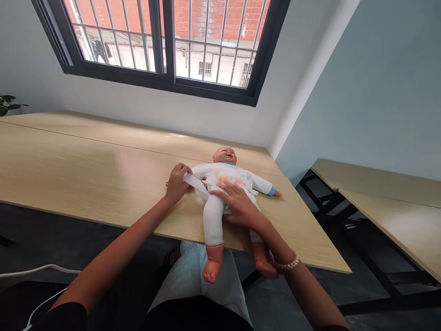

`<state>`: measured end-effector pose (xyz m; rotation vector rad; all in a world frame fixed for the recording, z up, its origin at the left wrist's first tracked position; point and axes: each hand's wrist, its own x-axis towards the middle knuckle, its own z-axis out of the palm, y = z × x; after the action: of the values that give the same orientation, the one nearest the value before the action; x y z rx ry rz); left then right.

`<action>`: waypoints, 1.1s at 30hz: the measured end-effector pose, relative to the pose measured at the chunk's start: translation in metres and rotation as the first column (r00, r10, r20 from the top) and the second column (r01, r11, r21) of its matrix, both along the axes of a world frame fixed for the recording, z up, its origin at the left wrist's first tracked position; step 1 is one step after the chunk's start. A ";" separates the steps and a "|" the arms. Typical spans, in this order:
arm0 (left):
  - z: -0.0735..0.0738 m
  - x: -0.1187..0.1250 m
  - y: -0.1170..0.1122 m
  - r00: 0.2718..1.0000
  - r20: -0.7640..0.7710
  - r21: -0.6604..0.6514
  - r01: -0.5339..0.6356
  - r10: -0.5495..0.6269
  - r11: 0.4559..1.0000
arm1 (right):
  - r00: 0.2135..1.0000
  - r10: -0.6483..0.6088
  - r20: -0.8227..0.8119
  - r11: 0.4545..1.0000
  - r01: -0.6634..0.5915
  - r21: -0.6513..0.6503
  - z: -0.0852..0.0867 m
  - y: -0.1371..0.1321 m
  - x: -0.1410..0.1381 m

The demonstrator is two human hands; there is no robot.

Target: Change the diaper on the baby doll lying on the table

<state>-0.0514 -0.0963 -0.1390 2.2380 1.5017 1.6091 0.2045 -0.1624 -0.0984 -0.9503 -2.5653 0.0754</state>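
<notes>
A baby doll [225,177] in a white top with blue cuffs and white trousers lies on its back on the wooden table [86,165], bare feet over the front edge. On the doll's left-of-view side, my left hand [178,183] is closed on one end of a white cloth strip [197,185]. The strip stretches to the doll's waist, where its other end is hidden. My right hand [237,204] rests on the doll's lower belly with fingers spread, covering part of the waist and one thigh.
A second table [396,211] with a dark metal frame stands to the right beyond a gap. Behind is a barred window [172,82] above the wall. A white cable [44,267] runs at lower left, and plant leaves [8,105] show at far left.
</notes>
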 end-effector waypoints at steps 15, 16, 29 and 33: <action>0.003 -0.001 0.000 0.898 0.400 -0.262 0.301 -0.181 0.917 | 0.974 -0.128 0.190 0.991 0.131 -0.004 0.023 0.056 -0.103; 0.003 -0.003 0.000 0.925 0.349 -0.279 0.257 -0.152 0.925 | 0.970 -0.153 0.189 0.988 0.154 0.010 0.021 0.060 -0.106; 0.002 -0.012 -0.002 0.888 0.332 -0.449 0.446 -0.319 0.774 | 0.937 -0.330 0.110 0.943 0.332 0.005 0.012 0.077 -0.091; 0.016 -0.015 -0.010 0.713 0.633 -0.409 0.639 -0.302 0.652 | 0.951 -0.281 0.128 0.960 0.278 0.041 0.009 0.079 -0.096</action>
<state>-0.0662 -0.1062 -0.1232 1.4863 0.9353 1.1699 0.1090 -0.0839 -0.0897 -1.3402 -2.5128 -0.1006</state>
